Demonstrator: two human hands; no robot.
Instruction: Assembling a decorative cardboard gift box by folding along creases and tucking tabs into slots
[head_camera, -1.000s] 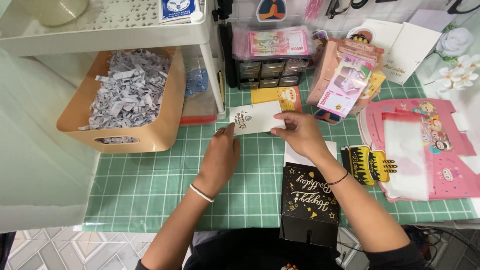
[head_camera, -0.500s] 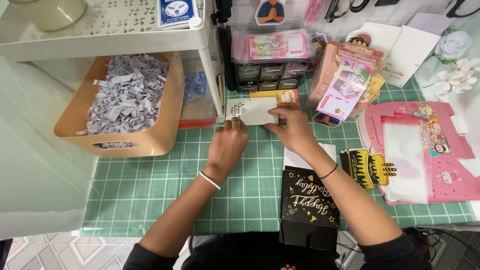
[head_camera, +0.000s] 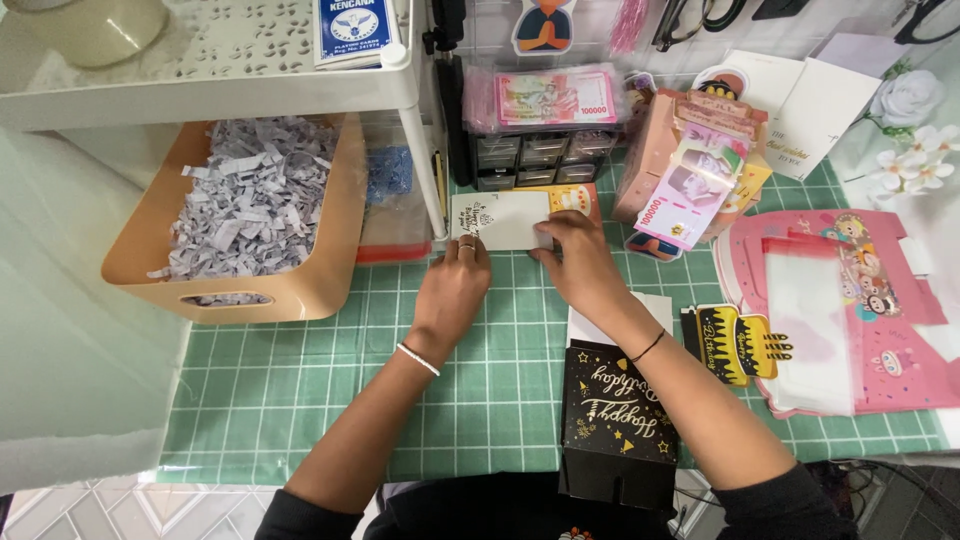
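Since a second ago the small white card (head_camera: 500, 220) has gone away from the body, toward 12 o'clock on the green cutting mat (head_camera: 300, 400), and both hands have followed it. Before, it was lifted and tilted between the fingers; now it lies flat, close to the leg of the white shelf (head_camera: 420, 160) and in front of the small dark drawer unit (head_camera: 545, 160).

In the head view, the left hand (head_camera: 452, 290) touches the card's lower left corner with bent fingers, and the right hand (head_camera: 580, 262) presses the lower right edge with fingertips together — a pinning hold, not a pinch. So the card seems to be put down and held flat.

At 6 o'clock from the right hand stands the black gift box (head_camera: 618, 420) with gold lettering. At 9 o'clock from the card sits the tan bin (head_camera: 330, 270) of shredded paper. The pink packaging (head_camera: 860, 300) is at 3 o'clock — well apart.
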